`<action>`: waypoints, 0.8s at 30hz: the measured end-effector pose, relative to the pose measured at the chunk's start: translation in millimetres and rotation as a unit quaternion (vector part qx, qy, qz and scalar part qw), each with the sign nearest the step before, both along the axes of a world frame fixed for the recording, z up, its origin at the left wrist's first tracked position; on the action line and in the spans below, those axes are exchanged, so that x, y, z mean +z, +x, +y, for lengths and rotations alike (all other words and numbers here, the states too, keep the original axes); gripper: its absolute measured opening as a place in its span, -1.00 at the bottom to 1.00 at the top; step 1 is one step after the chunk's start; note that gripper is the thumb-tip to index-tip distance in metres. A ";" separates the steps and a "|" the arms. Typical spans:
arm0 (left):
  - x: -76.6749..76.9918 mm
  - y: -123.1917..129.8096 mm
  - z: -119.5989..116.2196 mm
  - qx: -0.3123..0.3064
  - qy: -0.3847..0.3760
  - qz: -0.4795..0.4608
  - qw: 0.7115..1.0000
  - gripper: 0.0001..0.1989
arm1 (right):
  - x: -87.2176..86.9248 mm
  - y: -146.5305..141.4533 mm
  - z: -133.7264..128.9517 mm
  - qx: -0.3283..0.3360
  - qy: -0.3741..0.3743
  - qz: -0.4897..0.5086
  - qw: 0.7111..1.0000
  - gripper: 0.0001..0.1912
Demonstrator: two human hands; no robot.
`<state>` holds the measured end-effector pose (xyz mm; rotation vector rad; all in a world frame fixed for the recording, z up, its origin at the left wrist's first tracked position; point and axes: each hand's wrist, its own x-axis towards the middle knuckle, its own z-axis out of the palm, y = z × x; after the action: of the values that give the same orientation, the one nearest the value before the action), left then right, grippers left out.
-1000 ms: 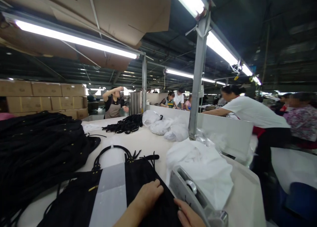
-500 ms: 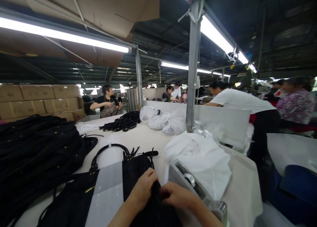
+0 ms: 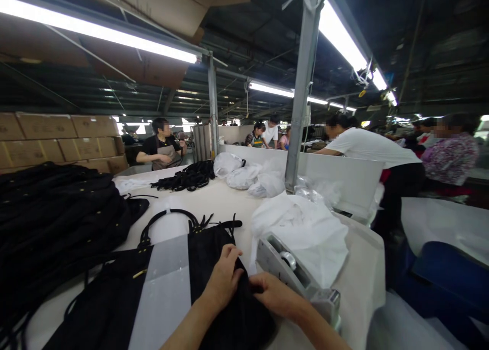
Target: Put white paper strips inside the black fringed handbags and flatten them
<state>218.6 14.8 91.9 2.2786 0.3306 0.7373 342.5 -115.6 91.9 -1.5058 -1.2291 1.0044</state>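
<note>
A black fabric bag [image 3: 204,248] lies on the table before me, with a dark looped handle [image 3: 153,222] and loose straps at its top. Across its middle runs a translucent whitish sheet [image 3: 162,289]. My left hand [image 3: 225,273] has its fingers curled on the bag's right part, closed on the fabric. Just to the right, my right hand [image 3: 273,291] is closed at the bag's right edge, fingertips bent together on the cloth; what lies between them is partly hidden. A grey tape dispenser [image 3: 277,263] stands directly beyond my right hand.
A large heap of black bags [image 3: 57,222] fills the left. Black straps [image 3: 187,174] and clear plastic bundles [image 3: 244,176] lie at the back. White sheets [image 3: 305,227] spread behind the dispenser. A metal post [image 3: 300,110] rises from the table; people work beyond it.
The bag's right part, gathered up between my hands before, now lies lower and flatter. My hands have eased apart slightly. The view has tilted a little, and a person at the back left lowered an arm.
</note>
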 end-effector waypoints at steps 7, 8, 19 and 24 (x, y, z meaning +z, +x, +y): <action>5.1 -20.4 -17.2 0.003 -0.048 0.032 0.998 -0.93 | -9.3 -0.3 -30.7 -0.028 -0.012 0.169 0.985 -0.74; 6.0 -21.7 -18.2 -0.008 -0.056 0.034 0.998 -0.92 | -9.4 -0.4 -35.4 -0.007 -0.007 0.183 0.983 -0.67; -2.3 -27.1 -21.2 -0.052 -0.059 0.064 0.995 -0.81 | 10.9 -16.6 -28.4 0.110 -0.011 0.178 0.978 -0.51; -5.4 -31.9 -31.6 -0.033 -0.032 0.013 0.999 -0.75 | 7.8 -10.9 -9.9 -0.006 -0.050 0.267 0.962 -0.60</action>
<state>186.7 -16.8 86.5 2.2285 0.2852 0.6554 331.6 -125.5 99.7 -1.1979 -0.7902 1.3700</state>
